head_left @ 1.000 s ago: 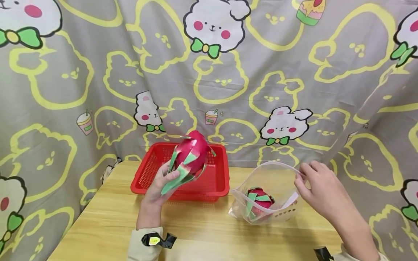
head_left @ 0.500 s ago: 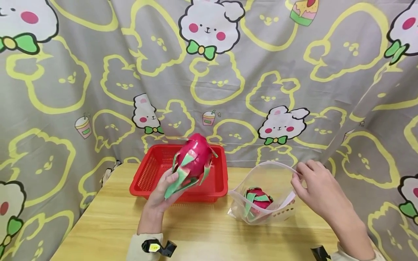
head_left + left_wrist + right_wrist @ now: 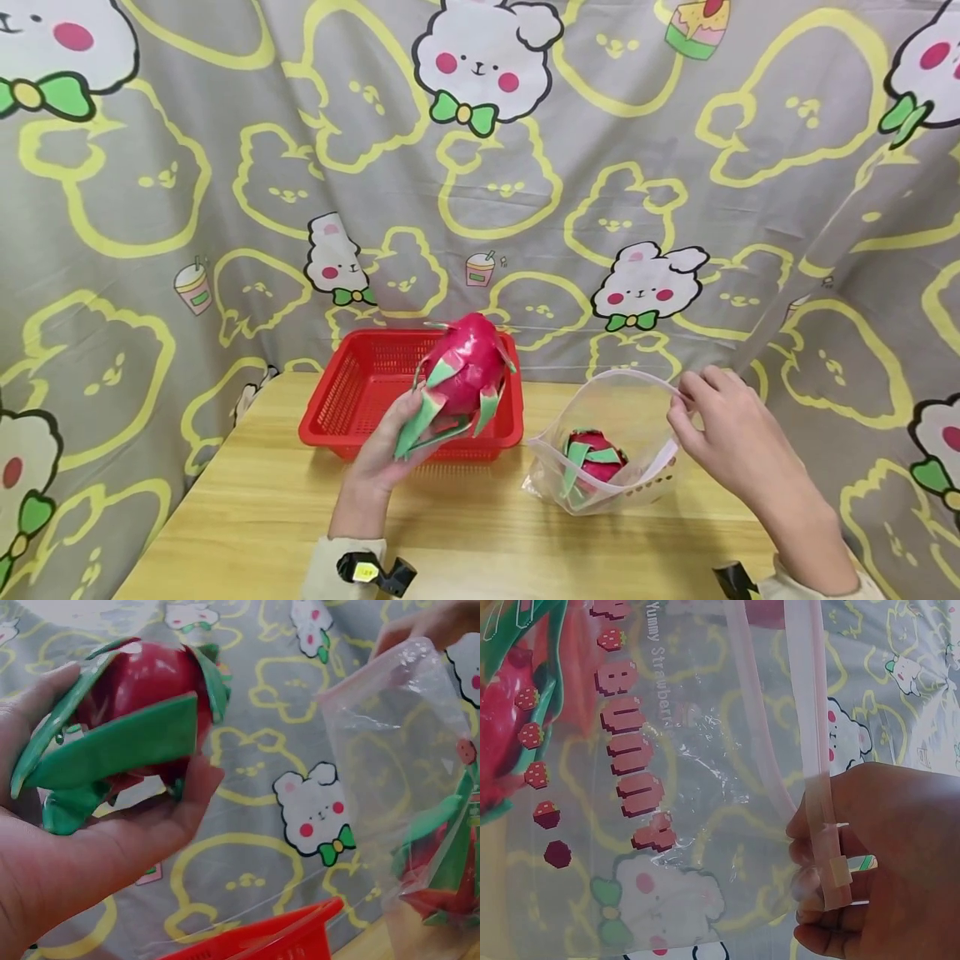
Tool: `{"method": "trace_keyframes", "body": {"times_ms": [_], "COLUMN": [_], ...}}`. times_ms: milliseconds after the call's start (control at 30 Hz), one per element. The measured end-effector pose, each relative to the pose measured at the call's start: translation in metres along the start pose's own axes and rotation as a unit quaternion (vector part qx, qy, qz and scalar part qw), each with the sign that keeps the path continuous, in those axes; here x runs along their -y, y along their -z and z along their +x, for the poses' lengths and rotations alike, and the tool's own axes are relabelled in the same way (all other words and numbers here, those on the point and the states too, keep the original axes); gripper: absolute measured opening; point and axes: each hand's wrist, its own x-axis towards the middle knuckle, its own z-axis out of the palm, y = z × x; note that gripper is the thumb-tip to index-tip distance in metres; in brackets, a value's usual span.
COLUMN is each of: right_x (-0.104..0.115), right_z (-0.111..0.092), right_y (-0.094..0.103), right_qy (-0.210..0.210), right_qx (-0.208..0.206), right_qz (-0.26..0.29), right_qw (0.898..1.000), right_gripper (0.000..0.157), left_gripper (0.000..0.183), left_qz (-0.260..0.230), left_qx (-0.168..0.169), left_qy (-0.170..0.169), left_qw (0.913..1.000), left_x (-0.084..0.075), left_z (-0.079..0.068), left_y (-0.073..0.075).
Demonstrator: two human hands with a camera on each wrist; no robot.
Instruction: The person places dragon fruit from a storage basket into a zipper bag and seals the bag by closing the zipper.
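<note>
My left hand (image 3: 386, 446) holds a pink dragon fruit (image 3: 468, 362) with green leafy scales above the front of a red basket. In the left wrist view the fingers curl under the dragon fruit (image 3: 142, 697), with the thumb on its far side. My right hand (image 3: 723, 425) pinches the top edge of a clear zip bag (image 3: 551, 467) at its right corner, beside the slider in the right wrist view. The bag stands with its mouth wide. Inside it lies a second dragon fruit (image 3: 596, 457), seen partly through the plastic.
The red plastic basket (image 3: 322, 429) with perforated walls stands at the back left of the wooden table (image 3: 465, 542). A grey curtain (image 3: 525, 225) with cartoon rabbits hangs right behind the table. The bag stands to the right of the basket.
My left hand has moved to the right with the dragon fruit and a little lower. The right hand keeps its pinch on the bag's edge, which stays almost in place.
</note>
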Motion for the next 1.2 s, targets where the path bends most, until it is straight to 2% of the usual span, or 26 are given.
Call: {"method": "trace_keyframes", "body": {"times_ms": [200,300,367,467,533,633,700,767,867,1000,1100,1200], "right_x": [0.0,0.001,0.001,0.001,0.001,0.001,0.002,0.003,0.005,0.005,0.005,0.005], "right_z": [-0.002,0.0,0.001,0.003,0.005,0.009,0.011,0.013,0.014,0.014,0.014,0.015], "right_y": [0.0,-0.001,-0.001,-0.001,0.0,0.001,0.001,0.001,0.0,0.0,0.0,-0.001], "right_qy": [-0.011,-0.013,-0.01,-0.002,0.003,0.015,0.026,0.036,0.043,0.043,0.047,0.048], "right_qx": [0.004,0.004,0.002,-0.002,-0.002,0.002,0.006,0.009,0.011,0.008,0.005,0.004], "right_qz": [0.002,0.003,0.003,-0.003,-0.008,-0.018,-0.023,-0.027,-0.028,-0.028,-0.029,-0.031], "right_qw": [1.0,1.0,1.0,1.0,1.0,1.0,0.999,0.999,0.999,0.999,0.998,0.998], "right_gripper": [0.013,0.012,0.012,0.013,0.014,0.017,0.018,0.017,0.017,0.016,0.016,0.017], "left_gripper": [0.053,0.056,0.056,0.053,0.053,0.062,0.065,0.063,0.054,0.044,0.049,0.055], "left_qz": [-0.044,-0.033,-0.01,0.047,0.095,0.161,0.188,0.194,0.165,0.091,0.044,0.023], "left_qx": [0.016,0.026,0.017,-0.015,-0.042,-0.062,-0.066,-0.066,-0.047,-0.022,-0.018,-0.01], "left_qy": [0.014,0.015,0.023,0.034,0.046,0.059,0.057,0.052,0.039,0.035,0.034,0.033], "left_qw": [0.9988,0.999,0.9995,0.9982,0.9936,0.9832,0.9783,0.9775,0.9845,0.995,0.9983,0.9992], "left_x": [0.0,-0.001,-0.002,-0.003,-0.004,-0.006,-0.007,-0.009,-0.01,-0.011,-0.01,-0.009], "left_z": [0.004,0.004,0.003,-0.001,-0.003,-0.003,-0.002,-0.001,0.001,0.005,0.007,0.009], "left_y": [-0.008,-0.009,-0.009,-0.011,-0.014,-0.023,-0.03,-0.037,-0.046,-0.055,-0.058,-0.058]}}
